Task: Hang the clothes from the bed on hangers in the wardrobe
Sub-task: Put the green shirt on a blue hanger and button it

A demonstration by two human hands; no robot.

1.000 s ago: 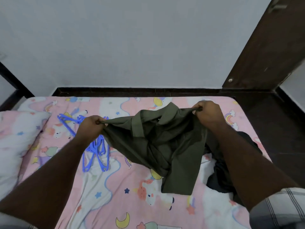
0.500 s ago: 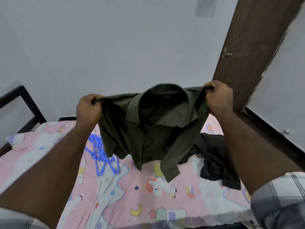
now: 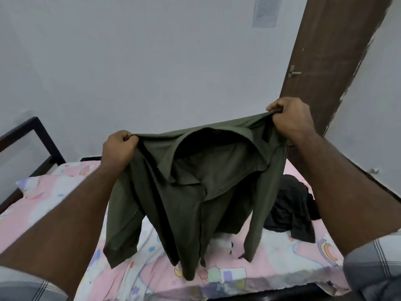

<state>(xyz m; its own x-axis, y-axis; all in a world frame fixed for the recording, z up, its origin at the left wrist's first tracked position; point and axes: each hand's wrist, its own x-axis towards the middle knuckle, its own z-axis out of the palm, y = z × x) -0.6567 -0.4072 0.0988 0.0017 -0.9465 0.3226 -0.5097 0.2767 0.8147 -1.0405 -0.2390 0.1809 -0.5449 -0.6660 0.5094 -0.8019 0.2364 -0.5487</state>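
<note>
I am gripping the olive shirt (image 3: 195,198) by its shoulders, my left hand (image 3: 118,148) and right hand (image 3: 288,118) both clenching the fabric, and it is hanging above the bed (image 3: 271,263). Right of the shirt, a black garment (image 3: 290,209) is lying crumpled on the bed.
</note>
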